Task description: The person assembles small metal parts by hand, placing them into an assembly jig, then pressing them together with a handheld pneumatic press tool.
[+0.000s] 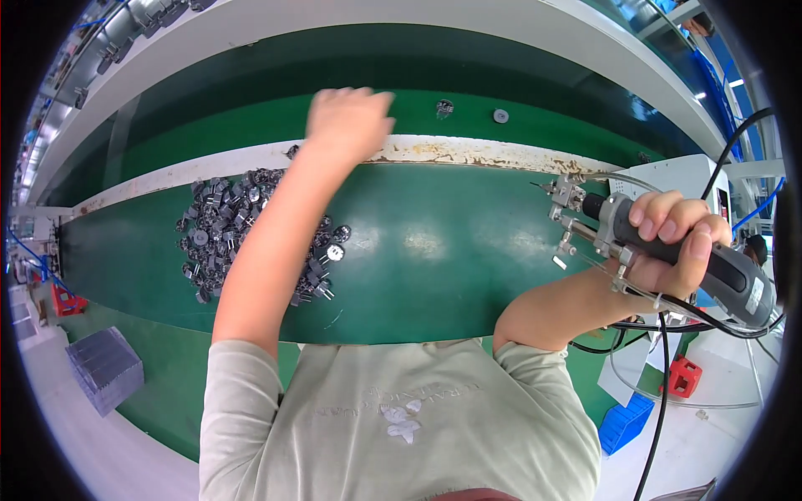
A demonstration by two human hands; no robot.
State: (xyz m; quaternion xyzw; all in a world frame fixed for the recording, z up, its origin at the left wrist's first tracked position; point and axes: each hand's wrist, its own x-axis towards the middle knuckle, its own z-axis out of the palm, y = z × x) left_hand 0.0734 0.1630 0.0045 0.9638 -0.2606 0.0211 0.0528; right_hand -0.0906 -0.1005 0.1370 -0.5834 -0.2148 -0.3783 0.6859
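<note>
My left hand (pixel 349 125) is stretched forward over the white rail and the green strip beyond it. Its back faces up and the fingers bend down out of sight, so whether it holds anything is hidden. Under and beside my left forearm lies a heap of small dark plug-like parts with metal pins (pixel 225 221). One part there shows a bright silver face (pixel 335 252). My right hand (pixel 677 238) is wrapped round the thick grey and black handle of a handheld power tool (pixel 739 288). The tool's metal head (pixel 570 194) with a thin tip points left, above the green table.
Two small round parts, one with pins (pixel 444 108) and one grey (pixel 500 116), lie on the far green strip (pixel 585 134). A worn white rail (pixel 468 150) borders the table (pixel 418 275). Black cables (pixel 664 392) hang at right, near a blue bin (pixel 625 424).
</note>
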